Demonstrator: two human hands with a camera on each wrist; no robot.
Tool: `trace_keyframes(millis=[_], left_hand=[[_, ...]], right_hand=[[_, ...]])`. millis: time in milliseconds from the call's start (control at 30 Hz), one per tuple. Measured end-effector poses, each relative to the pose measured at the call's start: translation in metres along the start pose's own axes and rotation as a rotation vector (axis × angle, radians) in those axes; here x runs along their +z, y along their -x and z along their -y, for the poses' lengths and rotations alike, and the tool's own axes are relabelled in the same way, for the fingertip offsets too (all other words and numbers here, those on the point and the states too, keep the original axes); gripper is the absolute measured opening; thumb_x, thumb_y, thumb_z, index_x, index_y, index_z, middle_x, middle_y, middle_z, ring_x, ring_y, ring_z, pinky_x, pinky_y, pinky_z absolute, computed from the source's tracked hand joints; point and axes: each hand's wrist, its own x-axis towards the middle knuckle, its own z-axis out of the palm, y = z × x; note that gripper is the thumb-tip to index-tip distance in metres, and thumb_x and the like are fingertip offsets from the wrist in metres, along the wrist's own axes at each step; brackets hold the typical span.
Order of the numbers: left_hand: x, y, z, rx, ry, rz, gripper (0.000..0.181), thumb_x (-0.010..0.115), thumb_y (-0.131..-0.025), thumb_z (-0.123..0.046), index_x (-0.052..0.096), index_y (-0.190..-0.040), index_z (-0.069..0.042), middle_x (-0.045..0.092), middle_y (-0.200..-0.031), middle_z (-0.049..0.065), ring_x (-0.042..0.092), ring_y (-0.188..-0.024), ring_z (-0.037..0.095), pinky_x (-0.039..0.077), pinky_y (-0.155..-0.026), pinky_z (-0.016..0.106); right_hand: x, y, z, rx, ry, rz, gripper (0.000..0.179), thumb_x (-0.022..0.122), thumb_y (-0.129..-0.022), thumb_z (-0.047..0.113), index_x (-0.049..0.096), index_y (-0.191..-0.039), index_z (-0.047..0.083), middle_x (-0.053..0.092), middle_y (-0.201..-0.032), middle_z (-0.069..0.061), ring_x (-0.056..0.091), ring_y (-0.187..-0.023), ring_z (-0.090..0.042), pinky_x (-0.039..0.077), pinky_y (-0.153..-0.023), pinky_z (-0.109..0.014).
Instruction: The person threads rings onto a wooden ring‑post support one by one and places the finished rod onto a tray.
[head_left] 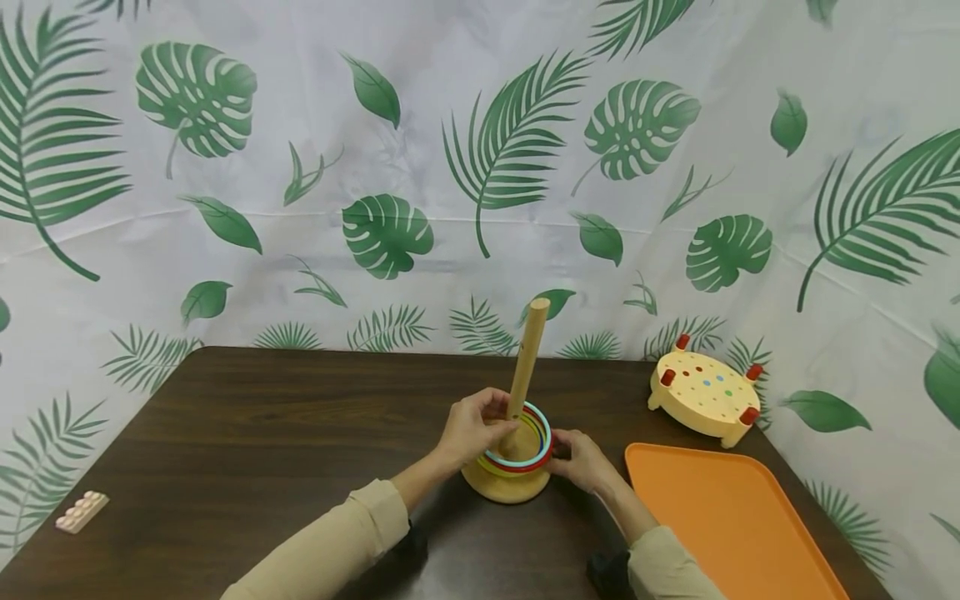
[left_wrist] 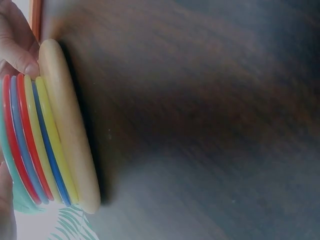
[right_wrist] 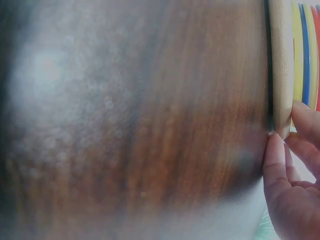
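Observation:
A round wooden base (head_left: 504,487) with an upright wooden post (head_left: 529,350) stands on the table, the post leaning slightly right in the head view. Red, blue and yellow rings (left_wrist: 47,140) lie stacked on it around the post. On top is a pale teal ring (head_left: 542,457); my left hand (head_left: 474,429) pinches its left side, beside the post. Part of that grip is hidden behind the post and ring. With fingertips on both faces of the base's rim, my right hand (right_wrist: 295,175) grips the base at its right side, close to the tabletop.
An orange tray (head_left: 720,500) lies at the right. Behind it sits a cream toy stand (head_left: 705,392) with red-tipped pegs and coloured dots. A small pale studded block (head_left: 82,512) lies near the table's left edge. A leaf-print cloth (head_left: 300,292) hangs behind the table.

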Motion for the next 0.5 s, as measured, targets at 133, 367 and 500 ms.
trace_keyframes(millis=[133,367,500], left_hand=[[-0.003,0.005,-0.017,-0.001,-0.010,0.010,0.019,0.068,-0.079,0.008,0.062,-0.098,0.010,0.066,-0.093,0.025,0.066,-0.088,0.038,0.057,-0.075,0.041],[0.001,0.003,-0.003,0.028,-0.009,0.000,0.019,0.070,-0.079,0.007,0.063,-0.097,0.008,0.067,-0.093,0.024,0.067,-0.087,0.037,0.057,-0.074,0.041],[0.002,-0.002,0.014,0.030,-0.017,-0.014,0.020,0.072,-0.078,0.002,0.065,-0.097,0.003,0.069,-0.093,0.018,0.068,-0.086,0.031,0.058,-0.073,0.033]], right_hand=[[-0.001,0.001,0.001,-0.008,0.003,0.012,0.039,0.070,-0.074,-0.005,0.060,-0.111,-0.014,0.067,-0.095,-0.019,0.061,-0.088,-0.025,0.051,-0.077,-0.027],[-0.003,0.005,0.003,0.037,0.000,0.018,0.042,0.070,-0.079,-0.002,0.056,-0.116,-0.016,0.065,-0.101,-0.023,0.062,-0.091,-0.030,0.054,-0.079,-0.032],[-0.007,0.009,0.005,0.079,-0.029,0.000,0.044,0.068,-0.082,-0.002,0.053,-0.120,-0.017,0.062,-0.110,-0.029,0.062,-0.094,-0.035,0.055,-0.081,-0.040]])
